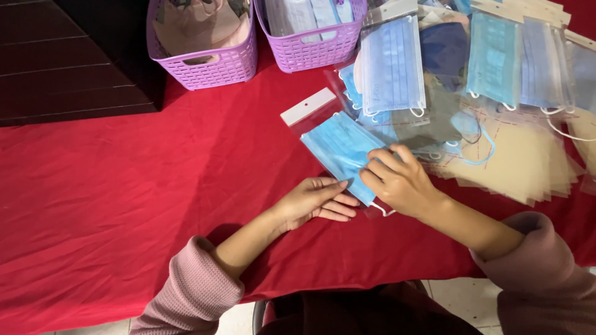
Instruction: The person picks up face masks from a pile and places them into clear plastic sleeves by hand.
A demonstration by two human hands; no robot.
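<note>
A light blue face mask (338, 149) lies partly inside a clear plastic sleeve with a white header strip (308, 106) on the red cloth. My right hand (397, 181) rests on the mask's near end, fingers curled and pressing it. My left hand (315, 200) lies flat on the cloth beside the sleeve's lower edge, fingertips touching the plastic. A white ear loop (385, 212) pokes out under my right hand. Both arms wear pink sleeves.
Two purple plastic baskets, one (205, 65) with folded fabric and one (310, 46) with packed masks, stand at the back. Packaged blue masks (392, 65) and tan card sheets (528, 164) spread across the right. The red tablecloth (124, 186) covers the table; a dark bench stands back left.
</note>
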